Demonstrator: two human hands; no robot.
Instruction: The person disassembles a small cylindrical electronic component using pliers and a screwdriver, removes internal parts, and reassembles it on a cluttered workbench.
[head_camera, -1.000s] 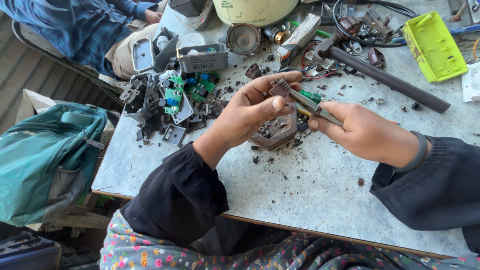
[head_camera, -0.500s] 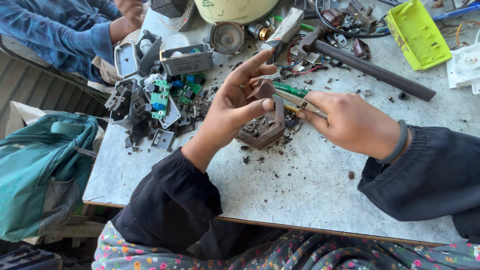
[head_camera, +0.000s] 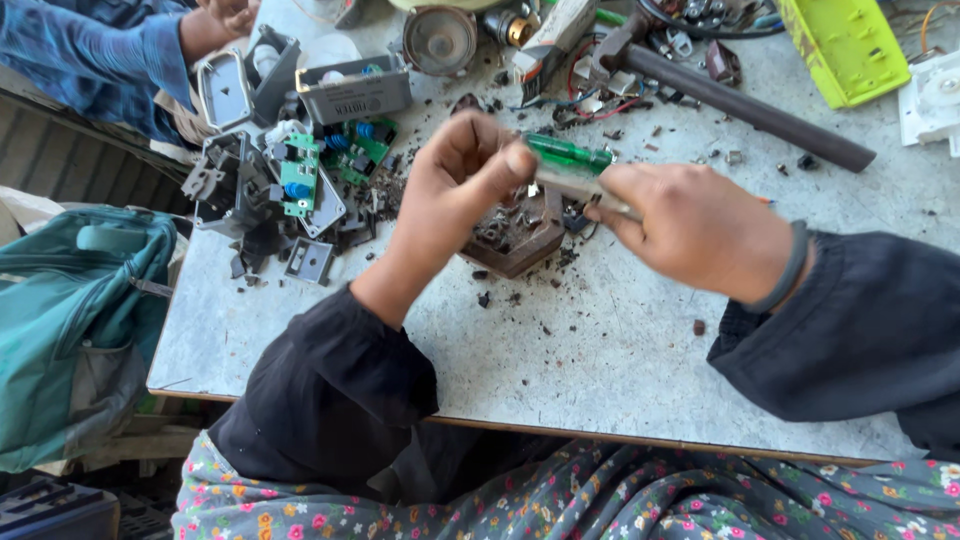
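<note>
Now the green-handled tool (head_camera: 570, 157) is gripped in the right hand (head_camera: 690, 225), while the left hand (head_camera: 460, 185), previously spread, is pinched closed on its tip above the brown casing (head_camera: 515, 235).

The pale, matt tabletop (head_camera: 600, 360) looks like worn, speckled laminate or painted sheet, gritty with dark crumbs. The translucent green plastic tool handle (head_camera: 568, 155) is glossy, held between the left hand (head_camera: 455, 195) and the right hand (head_camera: 690, 220); a dull grey metal part shows beside it. The brown hexagonal block (head_camera: 515, 235) below looks rough and rusty. The long dark hammer handle (head_camera: 745, 105) is matt. The green circuit boards (head_camera: 300, 170) shine faintly, the lime-yellow plastic casing (head_camera: 845, 45) is smooth, and the teal cloth bag (head_camera: 75, 320) looks soft-woven.
</note>
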